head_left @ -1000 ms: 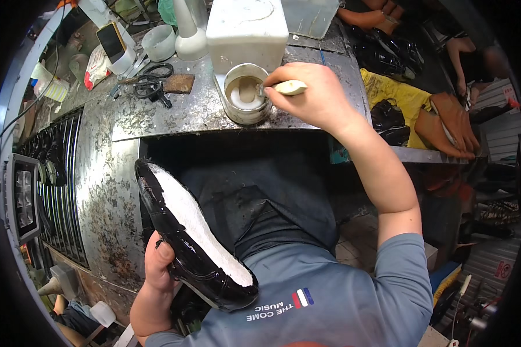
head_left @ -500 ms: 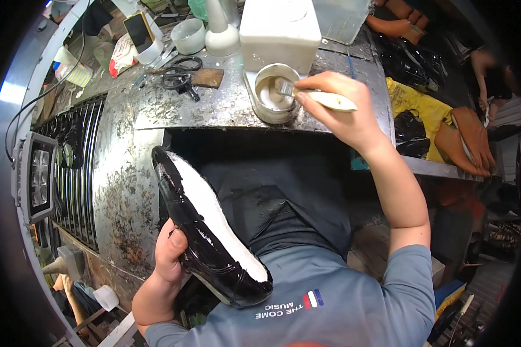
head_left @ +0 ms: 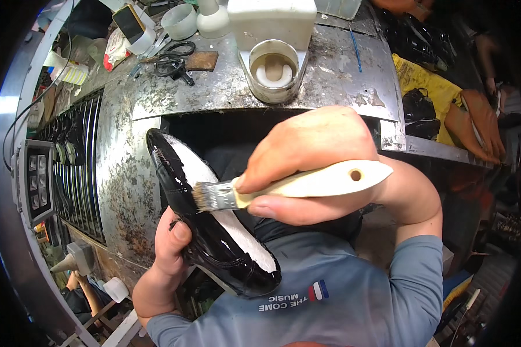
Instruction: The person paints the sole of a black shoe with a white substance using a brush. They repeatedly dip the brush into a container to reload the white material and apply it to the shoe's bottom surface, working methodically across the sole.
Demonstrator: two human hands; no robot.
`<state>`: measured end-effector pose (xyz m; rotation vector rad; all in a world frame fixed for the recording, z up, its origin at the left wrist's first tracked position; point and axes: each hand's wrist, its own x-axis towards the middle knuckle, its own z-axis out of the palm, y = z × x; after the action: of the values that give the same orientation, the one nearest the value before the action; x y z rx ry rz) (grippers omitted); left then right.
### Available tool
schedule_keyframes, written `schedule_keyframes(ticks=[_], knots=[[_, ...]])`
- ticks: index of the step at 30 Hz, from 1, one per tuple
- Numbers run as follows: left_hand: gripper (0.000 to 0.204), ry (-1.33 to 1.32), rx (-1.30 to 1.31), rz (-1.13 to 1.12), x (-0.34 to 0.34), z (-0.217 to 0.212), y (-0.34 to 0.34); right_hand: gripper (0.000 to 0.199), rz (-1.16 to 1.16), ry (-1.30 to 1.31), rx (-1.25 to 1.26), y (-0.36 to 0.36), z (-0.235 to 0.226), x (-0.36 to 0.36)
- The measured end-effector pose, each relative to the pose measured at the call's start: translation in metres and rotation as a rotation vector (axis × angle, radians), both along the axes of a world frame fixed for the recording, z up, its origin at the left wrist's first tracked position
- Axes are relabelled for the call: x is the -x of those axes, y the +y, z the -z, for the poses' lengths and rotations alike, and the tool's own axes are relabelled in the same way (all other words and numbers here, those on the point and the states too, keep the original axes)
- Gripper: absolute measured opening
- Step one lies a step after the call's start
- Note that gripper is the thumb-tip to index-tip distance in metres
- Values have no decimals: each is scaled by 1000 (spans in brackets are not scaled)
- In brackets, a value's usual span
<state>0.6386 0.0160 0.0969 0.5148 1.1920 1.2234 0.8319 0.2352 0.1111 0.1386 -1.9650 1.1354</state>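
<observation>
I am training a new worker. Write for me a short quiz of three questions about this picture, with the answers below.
1. True or false: the right hand holds the brush by its pale handle.
2. Which part of the brush is at the white underside of the black shoe? A) the handle end with the hole, B) the bristles, C) no part of it.
3. Fill in: the left hand grips the shoe from ____, with the thumb on its glossy side.

Key
1. True.
2. B. The bristles lie at the edge of the white underside.
3. Below. The round pot with pale paste stands on the metal bench, untouched by either hand.
</observation>
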Motion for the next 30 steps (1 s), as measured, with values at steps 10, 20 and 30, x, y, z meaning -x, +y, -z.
schedule_keyframes(ticks=[10,20,30], knots=[[81,86,23,-99,1,4,-9,13,-120,-51,74,-12,3,-5],[75,-46,2,-148,13,30,-14,10,-309,-174,149,-14,-4,-20],[69,-720,-149,-251,5,65,-13,11,-341,-169,132,-14,-16,-25]])
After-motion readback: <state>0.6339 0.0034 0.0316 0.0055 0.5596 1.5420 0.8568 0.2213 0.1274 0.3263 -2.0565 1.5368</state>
